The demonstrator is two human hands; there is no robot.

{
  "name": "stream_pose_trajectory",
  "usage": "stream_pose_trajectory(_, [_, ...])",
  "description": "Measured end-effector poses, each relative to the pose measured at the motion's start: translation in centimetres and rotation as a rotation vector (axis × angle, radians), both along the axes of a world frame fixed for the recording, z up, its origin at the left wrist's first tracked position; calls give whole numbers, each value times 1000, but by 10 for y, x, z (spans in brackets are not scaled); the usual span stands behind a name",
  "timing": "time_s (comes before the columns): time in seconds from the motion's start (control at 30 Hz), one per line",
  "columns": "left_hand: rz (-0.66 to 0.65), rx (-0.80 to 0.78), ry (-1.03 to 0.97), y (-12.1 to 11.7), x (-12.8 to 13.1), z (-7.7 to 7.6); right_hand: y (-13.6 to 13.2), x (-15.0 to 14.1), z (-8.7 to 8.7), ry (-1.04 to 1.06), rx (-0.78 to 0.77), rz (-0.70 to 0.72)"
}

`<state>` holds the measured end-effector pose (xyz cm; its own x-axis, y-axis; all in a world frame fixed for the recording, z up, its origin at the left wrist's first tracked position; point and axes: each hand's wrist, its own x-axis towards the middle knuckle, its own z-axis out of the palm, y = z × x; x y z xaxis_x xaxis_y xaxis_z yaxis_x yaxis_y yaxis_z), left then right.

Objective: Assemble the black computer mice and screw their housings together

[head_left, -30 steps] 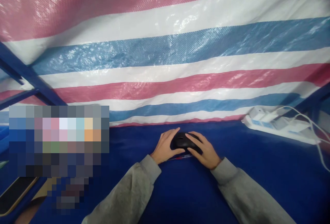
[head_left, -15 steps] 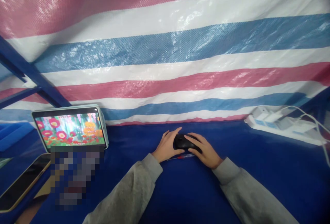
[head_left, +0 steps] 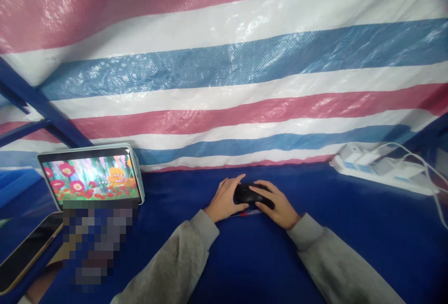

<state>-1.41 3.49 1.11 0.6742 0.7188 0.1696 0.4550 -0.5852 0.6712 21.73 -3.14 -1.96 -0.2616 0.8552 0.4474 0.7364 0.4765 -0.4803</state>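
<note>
A black computer mouse lies sideways on the blue tabletop, between my two hands. My left hand is closed around its left end, thumb along the near side and fingers at the far side. From the right, my right hand grips the other end, with fingers over the top and the thumb at the near edge. Just in front of the mouse lies a thin pen with a red part, partly covered by my hands. Both wrists rest low in grey sleeves.
On the left a phone-like device stands propped up, showing a flowery picture. A dark phone lies nearer, beside a pixelated patch. A white power strip with plugs and cables sits at right. Striped plastic sheeting hangs behind.
Both hands stay on the mouse with almost the same grip. The view shifts slightly. The propped screen, pixelated a second ago, now shows clearly.
</note>
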Motion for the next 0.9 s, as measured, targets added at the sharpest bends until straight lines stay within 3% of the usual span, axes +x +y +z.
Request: stream_pose_trajectory(0.9, [-34, 9, 16, 1, 0, -2, 1, 1, 0, -11, -11, 19])
